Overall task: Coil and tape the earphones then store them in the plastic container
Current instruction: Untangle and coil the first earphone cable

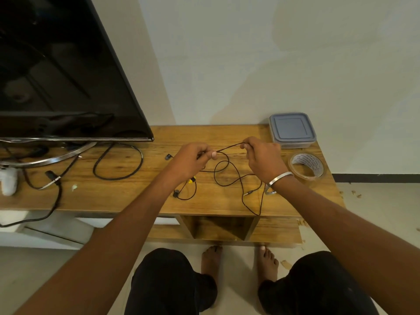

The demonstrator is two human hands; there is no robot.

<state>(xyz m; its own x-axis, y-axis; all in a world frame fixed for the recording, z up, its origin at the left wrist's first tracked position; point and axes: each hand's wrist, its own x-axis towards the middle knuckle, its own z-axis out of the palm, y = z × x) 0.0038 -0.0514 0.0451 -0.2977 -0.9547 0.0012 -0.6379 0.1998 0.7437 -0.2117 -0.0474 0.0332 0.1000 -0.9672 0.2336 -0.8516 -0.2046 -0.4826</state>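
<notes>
Nearest the person, the thin black earphone cable (pixel 229 176) is lying in loose loops on the long wooden bench (pixel 127 192), one loop drooping over the bench's front edge, the metal plug and one black earbud resting just inside that edge. The slack is probably left spread so it can feed freely into a coil.

Above those loops, both hands are holding a short doubled stretch of the cable taut between them. The left hand (pixel 193 159) is pinching it at thumb and forefinger, a narrow grip; the right hand (pixel 263 159), wearing a silver bangle, is pinching the other end, fingers curled round it. I judge this is the start of coiling, nothing being taped yet.

Right of the cable, the roll of clear tape (pixel 306 165) is waiting close to the bench's right edge, within easy reach. Beyond the cable and to its right, the square plastic container with a grey lid (pixel 292 130) is sitting lidded at the back corner. Left of the cable lies bare wood, with room for moving.
</notes>
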